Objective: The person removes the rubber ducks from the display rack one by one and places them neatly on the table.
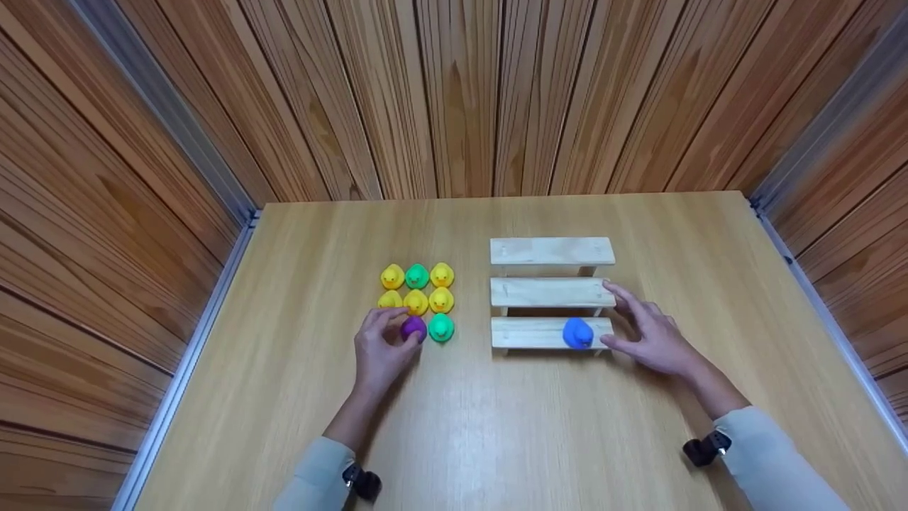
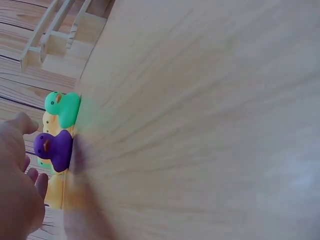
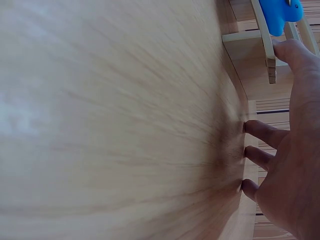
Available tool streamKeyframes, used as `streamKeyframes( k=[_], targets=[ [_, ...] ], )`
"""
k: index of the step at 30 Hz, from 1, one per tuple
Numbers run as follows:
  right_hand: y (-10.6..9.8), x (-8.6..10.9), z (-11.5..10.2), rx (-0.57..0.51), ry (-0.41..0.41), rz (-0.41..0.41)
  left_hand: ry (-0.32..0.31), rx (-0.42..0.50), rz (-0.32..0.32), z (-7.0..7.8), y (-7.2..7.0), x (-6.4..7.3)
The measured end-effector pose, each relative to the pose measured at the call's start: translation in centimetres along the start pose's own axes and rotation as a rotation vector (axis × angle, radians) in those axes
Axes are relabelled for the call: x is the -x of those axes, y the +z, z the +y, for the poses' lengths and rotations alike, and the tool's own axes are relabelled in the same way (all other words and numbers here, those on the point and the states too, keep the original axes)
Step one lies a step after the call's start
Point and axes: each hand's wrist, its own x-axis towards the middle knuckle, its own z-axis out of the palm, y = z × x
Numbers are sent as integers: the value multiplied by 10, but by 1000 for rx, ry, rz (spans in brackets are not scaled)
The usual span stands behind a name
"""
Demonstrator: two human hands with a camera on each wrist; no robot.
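Note:
My left hand is around a purple rubber duck that stands on the table, thumb on one side and fingers on the other. In the left wrist view a gap shows between the thumb and the duck. Beside it is a green rubber duck, with yellow rubber ducks behind. My right hand is at the right end of a three-step wooden stand. Its thumb rests at the end of the lowest step, and several fingertips touch the table. A blue rubber duck sits on that step near the thumb.
Another green rubber duck stands in the back row between yellow ones. Wood-panelled walls enclose the table at the back and sides, with metal rails along the side edges.

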Motion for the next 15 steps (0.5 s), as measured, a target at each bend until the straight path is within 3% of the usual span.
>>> streamKeyframes(
  k=[6,15],
  targets=[
    [2,1,1,-2,1,7,60,-25,27,7,5,1],
    [0,1,-1,-2,-6,10,120,28,20,26,16,3]
  ],
)
